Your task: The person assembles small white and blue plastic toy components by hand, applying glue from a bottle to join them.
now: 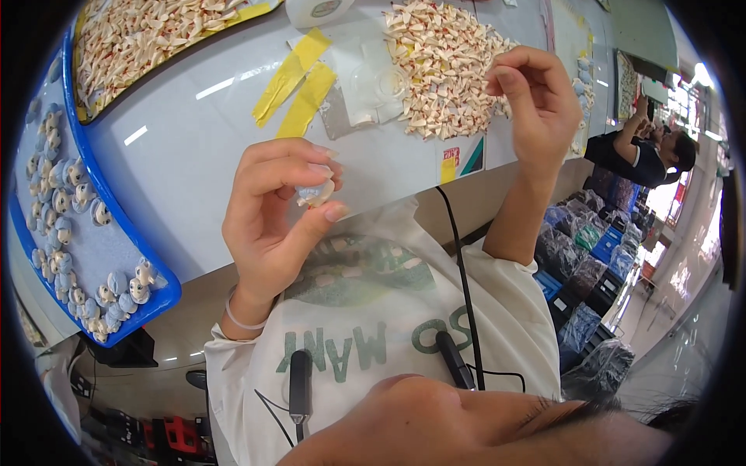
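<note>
My left hand (272,210) grips a small doll head (315,192), pale blue on top and cream below, between its thumb and fingers at the table's near edge. My right hand (544,109) is raised at the right side of a heap of small cream, pointed pieces with reddish tips (443,70). Its thumb and forefinger are pinched together; what they hold, if anything, is too small to make out. Many similar blue-and-cream doll heads (62,202) lie in a blue tray (172,289) at my left.
A dark-rimmed tray (167,74) at the far left holds more cream pieces. Yellow tape strips (307,97) and a clear plastic piece (373,85) lie mid-table; a white roll (315,9) stands behind. Black cable (454,256) hangs at the near edge. Another person (649,155) sits right, beyond bagged crates (590,264).
</note>
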Available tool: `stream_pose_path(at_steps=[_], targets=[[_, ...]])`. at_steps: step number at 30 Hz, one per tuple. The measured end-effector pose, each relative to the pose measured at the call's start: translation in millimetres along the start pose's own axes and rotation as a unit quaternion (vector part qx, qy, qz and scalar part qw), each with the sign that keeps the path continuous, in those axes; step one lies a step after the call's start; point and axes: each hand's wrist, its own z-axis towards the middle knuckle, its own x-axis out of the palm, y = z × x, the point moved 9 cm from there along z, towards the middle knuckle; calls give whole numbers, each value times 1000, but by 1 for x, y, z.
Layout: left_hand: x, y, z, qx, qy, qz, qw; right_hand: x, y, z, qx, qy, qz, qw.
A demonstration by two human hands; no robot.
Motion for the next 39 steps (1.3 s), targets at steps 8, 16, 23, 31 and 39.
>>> stream_pose_path(at_steps=[8,16,23,31,39], targets=[[-1,-1,2,12,-15,3,1000,-37,-8,-23,-39,-5,203,978],[-7,-8,3,72,-26,42,996,-41,-11,-33,11,-96,170,981],[-5,1,1,-24,-29,-98,994,-20,-9,-22,8,-68,173,983],[-6,-2,1,18,8,-30,999,45,34,9,-55,61,-26,996],[-5,10,-1,-62,11,-154,986,87,62,17,-183,163,-275,930]])
